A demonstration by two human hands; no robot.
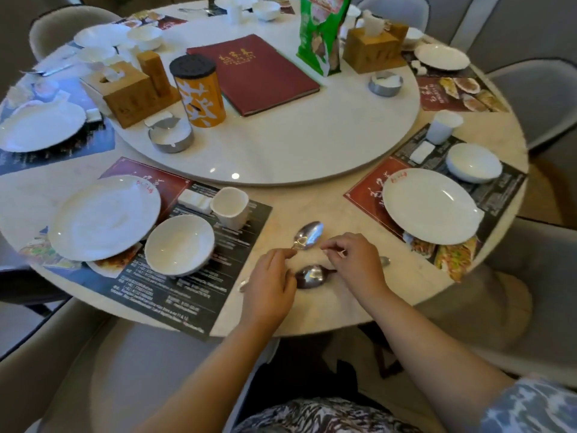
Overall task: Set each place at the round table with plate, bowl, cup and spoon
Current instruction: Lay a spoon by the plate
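Two metal spoons lie on the round table (312,320) near its front edge, between two place settings. My left hand (268,285) pinches the handle of the farther spoon (308,235), its bowl pointing away. My right hand (356,264) lies curled over the handle of the nearer spoon (312,276); that handle's end pokes out to the right. The left setting has a plate (103,217), bowl (179,245) and cup (229,207) on a placemat. The right setting has a plate (432,206), bowl (473,162) and cup (443,126).
The white turntable (281,151) carries a red menu (253,73), an orange canister (198,92), wooden tissue boxes, two metal ashtrays and a green bag (321,32). More plates and bowls stand at the far places. Grey chairs ring the table.
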